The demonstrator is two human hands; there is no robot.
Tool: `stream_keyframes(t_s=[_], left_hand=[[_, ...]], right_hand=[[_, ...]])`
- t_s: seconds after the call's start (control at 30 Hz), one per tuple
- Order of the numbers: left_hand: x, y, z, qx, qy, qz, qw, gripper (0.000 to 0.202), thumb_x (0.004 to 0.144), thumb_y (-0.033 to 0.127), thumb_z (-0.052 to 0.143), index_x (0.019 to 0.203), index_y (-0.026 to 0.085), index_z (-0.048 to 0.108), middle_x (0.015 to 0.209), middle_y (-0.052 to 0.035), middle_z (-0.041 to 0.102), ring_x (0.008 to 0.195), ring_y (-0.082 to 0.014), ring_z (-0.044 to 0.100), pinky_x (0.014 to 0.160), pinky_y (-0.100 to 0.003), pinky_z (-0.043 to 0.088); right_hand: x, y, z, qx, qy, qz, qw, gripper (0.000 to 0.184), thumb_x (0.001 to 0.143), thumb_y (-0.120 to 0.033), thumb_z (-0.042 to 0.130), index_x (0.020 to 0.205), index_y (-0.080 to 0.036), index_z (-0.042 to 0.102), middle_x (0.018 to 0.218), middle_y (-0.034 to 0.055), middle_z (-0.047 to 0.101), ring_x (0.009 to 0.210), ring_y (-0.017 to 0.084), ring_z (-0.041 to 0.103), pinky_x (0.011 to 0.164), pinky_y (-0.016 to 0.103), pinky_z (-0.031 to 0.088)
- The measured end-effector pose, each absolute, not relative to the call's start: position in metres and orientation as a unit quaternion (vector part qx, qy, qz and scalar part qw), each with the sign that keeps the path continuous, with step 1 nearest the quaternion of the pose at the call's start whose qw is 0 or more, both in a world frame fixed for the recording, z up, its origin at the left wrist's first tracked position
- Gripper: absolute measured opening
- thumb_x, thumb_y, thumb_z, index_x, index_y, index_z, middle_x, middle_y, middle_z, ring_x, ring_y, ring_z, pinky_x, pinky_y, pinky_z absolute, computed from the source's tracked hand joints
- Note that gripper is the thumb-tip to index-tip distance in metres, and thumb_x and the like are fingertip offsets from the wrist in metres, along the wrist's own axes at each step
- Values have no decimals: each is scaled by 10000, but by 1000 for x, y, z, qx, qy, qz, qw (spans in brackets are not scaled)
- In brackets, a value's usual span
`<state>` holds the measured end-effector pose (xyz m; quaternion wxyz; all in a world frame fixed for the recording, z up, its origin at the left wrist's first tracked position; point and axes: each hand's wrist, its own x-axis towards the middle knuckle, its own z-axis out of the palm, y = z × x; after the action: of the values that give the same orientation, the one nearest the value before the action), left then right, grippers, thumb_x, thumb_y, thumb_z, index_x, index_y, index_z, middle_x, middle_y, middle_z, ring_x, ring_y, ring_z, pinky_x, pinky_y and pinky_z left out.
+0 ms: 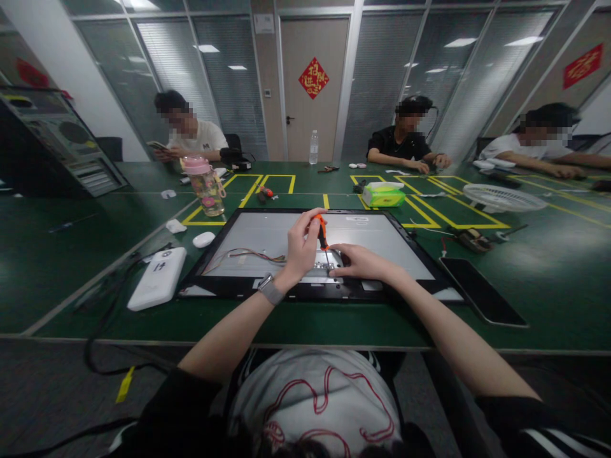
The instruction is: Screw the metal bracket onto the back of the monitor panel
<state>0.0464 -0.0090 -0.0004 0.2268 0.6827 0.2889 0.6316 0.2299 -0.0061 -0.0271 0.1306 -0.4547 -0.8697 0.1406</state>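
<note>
My left hand (302,245) is closed around the orange and black handle of a screwdriver (321,233). The shaft points down, its tip on a small metal plate (321,267) near the panel's lower edge. My right hand (358,262) rests over the plate's right side, thumb and forefinger apart on either side of the screwdriver's shaft; its other fingers are partly hidden. Beneath both hands a flat display panel (258,229) with a black frame lies on the green table. Several thin coloured wires (258,256) run leftward from the plate across the panel.
Left of the panel are a white power bank (158,278), a white case (204,240) and a pink-lidded bottle (204,187). On the right lie a phone (482,289), a tissue pack (383,194) and a white fan grille (503,197). Several people sit across the table (267,324).
</note>
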Motion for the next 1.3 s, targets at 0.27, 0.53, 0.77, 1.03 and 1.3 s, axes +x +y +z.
stream_keyframes(t_s=[0.27, 0.53, 0.77, 1.03, 1.3], left_hand=[[46, -10, 0, 682, 292, 632, 224, 255, 954, 294, 397, 1071, 201, 603, 921, -50, 665, 856, -151, 611, 753, -302, 490], [46, -9, 0, 686, 292, 626, 227, 269, 959, 309, 385, 1082, 200, 598, 921, -50, 665, 841, -145, 608, 758, -300, 486], [46, -9, -1, 686, 293, 628, 221, 272, 958, 312, 382, 1080, 201, 598, 906, -48, 664, 854, -152, 612, 760, -307, 492], [46, -9, 0, 686, 295, 628, 220, 263, 957, 303, 385, 1071, 200, 598, 911, -50, 667, 864, -153, 617, 764, -306, 495], [46, -9, 0, 686, 297, 628, 215, 270, 959, 307, 383, 1079, 198, 600, 925, -55, 668, 843, -148, 615, 761, -307, 499]], right_hand=[[229, -7, -25, -458, -869, 139, 124, 727, 763, -579, 621, 1292, -94, 508, 915, 124, 650, 772, 216, 586, 701, 295, 424], [230, -5, -28, -455, -870, 142, 129, 733, 759, -583, 622, 1295, -95, 506, 901, 118, 647, 766, 213, 582, 700, 296, 420], [230, -6, -26, -457, -869, 141, 129, 736, 756, -588, 622, 1292, -96, 512, 930, 127, 648, 778, 218, 583, 690, 294, 422], [230, -6, -27, -454, -871, 136, 128, 737, 758, -588, 620, 1289, -89, 513, 930, 130, 648, 755, 210, 572, 677, 288, 413], [230, -5, -27, -457, -869, 143, 128, 730, 756, -588, 620, 1287, -99, 513, 914, 121, 648, 754, 208, 573, 678, 288, 412]])
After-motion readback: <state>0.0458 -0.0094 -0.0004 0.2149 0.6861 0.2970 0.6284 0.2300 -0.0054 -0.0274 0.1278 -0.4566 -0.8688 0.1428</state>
